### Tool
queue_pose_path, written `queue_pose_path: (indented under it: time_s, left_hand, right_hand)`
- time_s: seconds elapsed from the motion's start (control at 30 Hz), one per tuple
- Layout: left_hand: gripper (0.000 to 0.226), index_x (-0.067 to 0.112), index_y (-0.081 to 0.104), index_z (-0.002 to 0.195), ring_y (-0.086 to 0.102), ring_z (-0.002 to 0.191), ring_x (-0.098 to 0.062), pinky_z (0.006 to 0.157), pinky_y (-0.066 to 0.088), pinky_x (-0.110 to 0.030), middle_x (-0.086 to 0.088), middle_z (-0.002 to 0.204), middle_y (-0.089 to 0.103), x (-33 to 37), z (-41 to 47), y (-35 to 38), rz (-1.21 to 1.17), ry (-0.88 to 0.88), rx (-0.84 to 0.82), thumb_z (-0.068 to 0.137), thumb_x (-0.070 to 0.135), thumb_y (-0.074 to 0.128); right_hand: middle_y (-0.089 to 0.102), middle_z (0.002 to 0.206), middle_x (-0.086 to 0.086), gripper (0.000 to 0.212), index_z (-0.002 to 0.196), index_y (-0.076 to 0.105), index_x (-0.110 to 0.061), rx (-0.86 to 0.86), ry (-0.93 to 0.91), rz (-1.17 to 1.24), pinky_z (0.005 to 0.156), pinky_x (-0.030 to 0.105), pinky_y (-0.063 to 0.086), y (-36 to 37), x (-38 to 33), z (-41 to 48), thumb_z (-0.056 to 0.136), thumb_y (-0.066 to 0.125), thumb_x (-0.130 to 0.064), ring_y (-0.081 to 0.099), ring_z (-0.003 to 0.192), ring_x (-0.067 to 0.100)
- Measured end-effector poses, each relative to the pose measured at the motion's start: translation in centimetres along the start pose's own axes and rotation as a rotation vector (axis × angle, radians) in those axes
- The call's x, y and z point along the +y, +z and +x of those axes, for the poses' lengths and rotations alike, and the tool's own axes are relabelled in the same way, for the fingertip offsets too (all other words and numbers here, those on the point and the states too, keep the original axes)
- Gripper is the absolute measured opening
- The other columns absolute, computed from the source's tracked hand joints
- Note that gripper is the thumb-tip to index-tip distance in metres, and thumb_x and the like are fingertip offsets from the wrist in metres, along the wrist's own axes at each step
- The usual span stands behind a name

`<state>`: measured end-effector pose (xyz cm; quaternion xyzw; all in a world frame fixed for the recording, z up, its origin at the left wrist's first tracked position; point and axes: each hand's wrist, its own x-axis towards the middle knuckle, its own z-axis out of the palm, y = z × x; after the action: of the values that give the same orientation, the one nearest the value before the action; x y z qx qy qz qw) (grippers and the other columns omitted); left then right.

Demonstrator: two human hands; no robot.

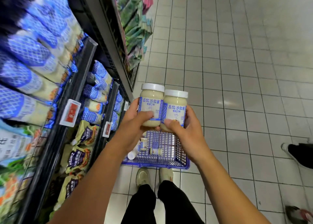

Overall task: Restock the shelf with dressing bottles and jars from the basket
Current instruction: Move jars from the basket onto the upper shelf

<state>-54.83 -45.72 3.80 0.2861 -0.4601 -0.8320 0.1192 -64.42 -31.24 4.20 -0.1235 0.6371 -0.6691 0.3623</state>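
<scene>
Left jar (151, 105), right jar (175, 109): upright, white lids, sides touching, at view centre above basket (155, 165). My left hand (135, 120) curls round left jar, thumb across label. My right hand (187, 130) curls round right jar, thumb low on front. Spare jars (144, 144) lie in basket at 6 o'clock. Shelf (77, 81) at 9 o'clock, rows crowded. Risks, my guess: low single-hand grip slips during swing to shelf; jars knock together; crowded front row topples; basket close to my feet, trip.
</scene>
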Motion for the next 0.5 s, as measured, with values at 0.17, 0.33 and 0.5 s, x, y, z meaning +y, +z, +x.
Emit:
queue_pose_path:
  time_s: [0.17,0.33,0.5]
  left_hand:
    - [0.049,0.016,0.053,0.128,0.071,0.095,-0.024,0.073,0.06,-0.035,-0.009,0.108,0.074,2.2,-2.8,1.1,-0.023,0.06,-0.009,0.079,0.013,0.059]
    - [0.048,0.021,0.054,0.127,0.072,0.095,-0.027,0.068,0.06,-0.035,-0.01,0.111,0.074,3.2,-6.4,2.1,-0.059,0.165,0.077,0.08,0.012,0.061]
    - [0.055,0.017,0.053,0.129,0.071,0.095,-0.031,0.068,0.06,-0.039,-0.013,0.112,0.072,3.5,-10.9,3.0,-0.075,0.296,0.244,0.076,0.014,0.067]
  right_hand:
    - [0.073,0.111,0.008,0.063,0.129,0.053,-0.015,-0.016,-0.053,0.026,0.078,0.035,0.06,1.0,-2.4,-1.8,0.073,0.08,-0.027,0.072,0.099,0.025]
    - [0.074,0.111,0.004,0.056,0.126,0.056,-0.018,-0.142,-0.103,-0.041,0.08,0.032,0.059,1.3,-4.6,-2.7,0.076,0.078,-0.028,0.071,0.101,0.02]
    - [0.075,0.109,0.003,0.046,0.122,0.058,-0.016,-0.347,-0.123,-0.053,0.075,0.026,0.058,2.4,-6.1,-3.6,0.079,0.074,-0.017,0.072,0.098,0.017]
